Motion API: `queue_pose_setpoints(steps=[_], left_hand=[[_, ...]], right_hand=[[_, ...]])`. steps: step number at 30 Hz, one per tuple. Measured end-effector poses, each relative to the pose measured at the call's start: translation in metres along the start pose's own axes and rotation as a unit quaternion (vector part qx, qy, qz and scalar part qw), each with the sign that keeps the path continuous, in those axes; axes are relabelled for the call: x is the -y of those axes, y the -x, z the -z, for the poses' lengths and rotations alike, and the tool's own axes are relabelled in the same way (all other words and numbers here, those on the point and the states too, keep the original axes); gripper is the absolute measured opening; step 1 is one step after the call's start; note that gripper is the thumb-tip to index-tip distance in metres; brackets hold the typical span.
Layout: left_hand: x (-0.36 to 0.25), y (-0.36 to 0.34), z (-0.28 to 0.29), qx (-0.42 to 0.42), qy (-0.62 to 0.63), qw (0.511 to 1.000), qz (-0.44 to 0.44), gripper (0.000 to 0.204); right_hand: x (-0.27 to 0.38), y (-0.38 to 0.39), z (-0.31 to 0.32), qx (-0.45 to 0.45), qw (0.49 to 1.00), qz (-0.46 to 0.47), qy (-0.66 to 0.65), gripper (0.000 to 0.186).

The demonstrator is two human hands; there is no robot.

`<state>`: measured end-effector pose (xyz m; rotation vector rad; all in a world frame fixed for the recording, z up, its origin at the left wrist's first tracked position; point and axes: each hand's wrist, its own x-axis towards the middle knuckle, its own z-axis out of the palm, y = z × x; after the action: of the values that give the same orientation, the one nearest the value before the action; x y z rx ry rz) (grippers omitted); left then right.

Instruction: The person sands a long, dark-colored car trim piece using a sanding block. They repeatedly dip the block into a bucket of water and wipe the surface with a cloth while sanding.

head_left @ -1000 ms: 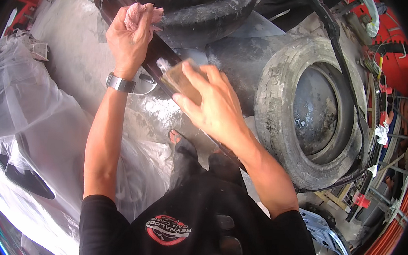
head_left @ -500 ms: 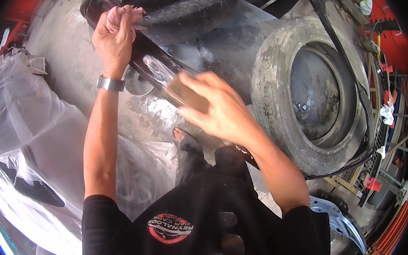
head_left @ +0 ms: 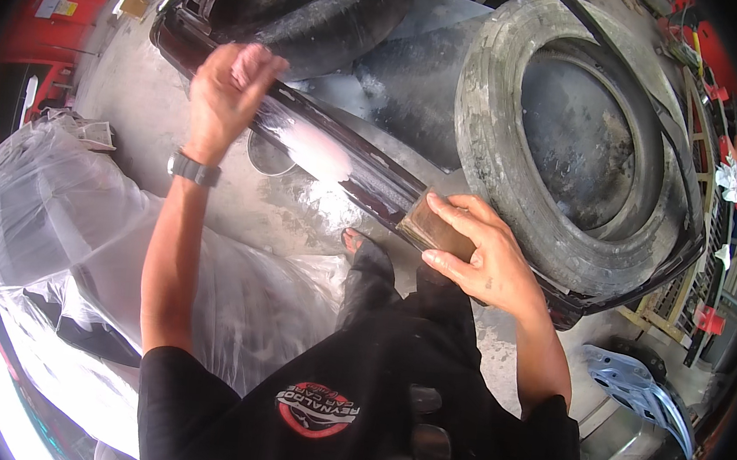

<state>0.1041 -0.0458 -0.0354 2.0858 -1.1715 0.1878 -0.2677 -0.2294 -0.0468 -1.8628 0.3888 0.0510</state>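
Note:
A long dark, glossy car bumper (head_left: 379, 177) runs slantwise in front of me, with a whitish sanded patch (head_left: 316, 151) on its upper face. My right hand (head_left: 499, 263) grips a brown sanding block (head_left: 436, 224), which lies against the bumper to the right of that patch. Thumb and fingers hold the block from opposite sides. Up and to the left, my left hand (head_left: 219, 107) is closed round a crumpled pink cloth (head_left: 251, 64), over the bumper near the patch's left end. Fingers hide part of the cloth.
Beyond the bumper, a worn grey tyre (head_left: 491, 136) stands at the right and a black tyre (head_left: 343, 22) at the upper left. Plastic sheeting (head_left: 105, 233) drapes something at my left. A light blue metal part (head_left: 635, 385) lies at the lower right, near racks.
My right hand has slid the sanding block down and right along the bumper, uncovering the pale patch. My left hand with the cloth sits slightly lower and further right. The view has shifted.

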Motion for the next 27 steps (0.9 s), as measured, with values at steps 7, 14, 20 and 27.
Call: queue_pose_setpoints(steps=[7,14,20,27], left_hand=[[-0.118,0.085,-0.082,0.061,-0.029,0.993,-0.102,0.034],[-0.096,0.098,-0.070,0.044,-0.037,0.974,-0.218,0.026],[0.009,0.008,0.017,-0.034,0.092,0.992,0.076,0.022],[0.026,-0.028,0.001,-0.233,0.118,0.956,0.133,0.027]], right_hand=[[-0.004,-0.001,0.000,-0.004,1.000,0.002,-0.008,0.067],[-0.019,0.005,-0.011,-0.036,0.995,0.067,0.060,0.064],[-0.005,0.004,-0.017,-0.047,0.985,0.121,0.118,0.064],[0.022,-0.044,-0.035,-0.044,0.974,0.173,0.143,0.066]])
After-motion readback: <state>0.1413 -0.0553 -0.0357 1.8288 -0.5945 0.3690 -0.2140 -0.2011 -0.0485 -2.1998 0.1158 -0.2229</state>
